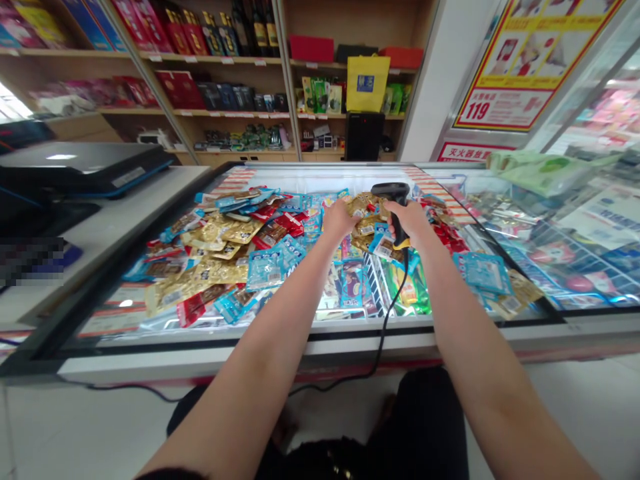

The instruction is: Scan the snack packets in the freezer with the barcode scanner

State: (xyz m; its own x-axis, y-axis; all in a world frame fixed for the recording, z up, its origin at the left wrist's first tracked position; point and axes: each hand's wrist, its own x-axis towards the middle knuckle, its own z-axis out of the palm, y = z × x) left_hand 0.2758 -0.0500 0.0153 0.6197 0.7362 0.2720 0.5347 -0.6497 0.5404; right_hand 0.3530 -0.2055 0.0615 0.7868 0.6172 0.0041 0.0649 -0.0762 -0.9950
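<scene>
My right hand (411, 221) is closed around the handle of a black barcode scanner (393, 195), whose head points left over the pile. Its black cable (384, 327) hangs down over the freezer's front edge. My left hand (339, 219) reaches into a heap of small snack packets (240, 248) in gold, blue and red, with its fingers curled on a gold packet (361, 208) just left of the scanner. The packets lie on the glass lid of a chest freezer (320, 337). Under the glass, more wrapped goods show.
A white counter (125, 213) with a dark flat device (80, 167) stands to the left. Wooden shelves (240, 60) of boxed goods fill the back wall. A second glass-topped freezer (575, 253) adjoins on the right, with a green bag (540, 170) on it.
</scene>
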